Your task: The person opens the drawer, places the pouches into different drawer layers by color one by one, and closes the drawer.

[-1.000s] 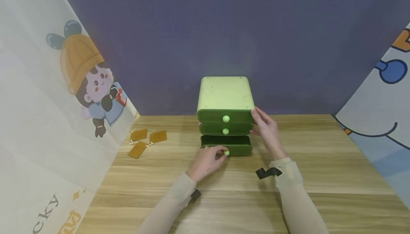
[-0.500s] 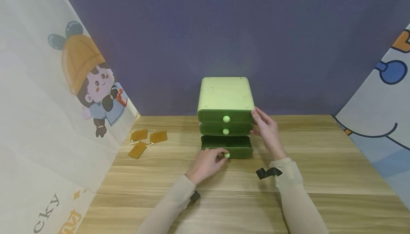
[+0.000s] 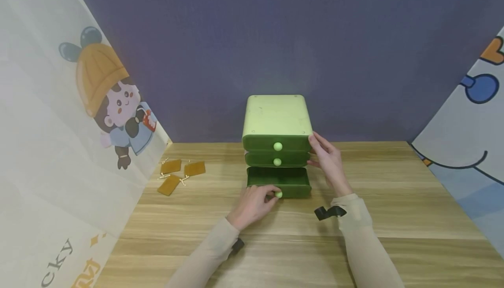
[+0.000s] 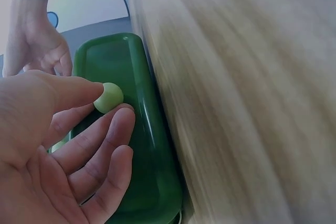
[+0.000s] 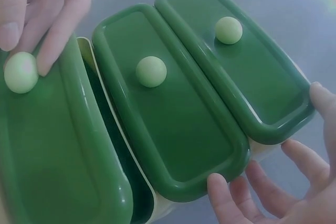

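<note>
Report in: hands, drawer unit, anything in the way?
Left hand pinching knob of bottom drawer; right hand touching right side of drawer unit. Bottom drawer standing open. No loose object seen before it; brown tags off left.

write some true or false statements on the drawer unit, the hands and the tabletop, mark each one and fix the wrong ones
1. The left hand pinches the knob of the bottom drawer. True.
2. The bottom drawer is fully shut. False: it stands pulled out.
3. The right hand touches the drawer unit. True.
4. The left hand and right hand touch each other. False: they are apart.
5. Three brown pieces with light strings lie on the tabletop. True.
6. In the head view, the brown pieces lie right of the drawer unit. False: they lie left of it.
</note>
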The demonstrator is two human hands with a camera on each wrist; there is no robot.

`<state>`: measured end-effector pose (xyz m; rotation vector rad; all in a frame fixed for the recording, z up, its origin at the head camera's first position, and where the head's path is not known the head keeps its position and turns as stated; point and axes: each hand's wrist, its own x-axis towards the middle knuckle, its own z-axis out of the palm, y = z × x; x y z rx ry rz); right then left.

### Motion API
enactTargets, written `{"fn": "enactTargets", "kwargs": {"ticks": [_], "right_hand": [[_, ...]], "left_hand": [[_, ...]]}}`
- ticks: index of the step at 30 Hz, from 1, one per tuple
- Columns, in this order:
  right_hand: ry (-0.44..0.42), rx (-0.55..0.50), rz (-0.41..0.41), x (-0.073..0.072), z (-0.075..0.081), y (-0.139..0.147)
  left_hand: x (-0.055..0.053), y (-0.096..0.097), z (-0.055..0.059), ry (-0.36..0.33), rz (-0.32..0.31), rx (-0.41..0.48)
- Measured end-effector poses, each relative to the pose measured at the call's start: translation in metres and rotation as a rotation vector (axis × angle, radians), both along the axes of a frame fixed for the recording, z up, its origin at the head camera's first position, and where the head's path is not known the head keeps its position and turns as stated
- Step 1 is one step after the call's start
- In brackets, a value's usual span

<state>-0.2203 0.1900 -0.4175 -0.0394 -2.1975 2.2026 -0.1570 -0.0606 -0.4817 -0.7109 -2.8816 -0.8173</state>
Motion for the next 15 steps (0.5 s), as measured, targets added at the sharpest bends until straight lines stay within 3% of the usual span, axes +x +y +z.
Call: {"fn": "enactTargets", "kwargs": {"ticks": [15], "right_hand": [[-0.002,-0.006,0.001,-0.0001,0.0003,-0.0001]], "left_hand": [[0.0072,0.0008,-0.0015,0.014,-0.002,0.006]]}}
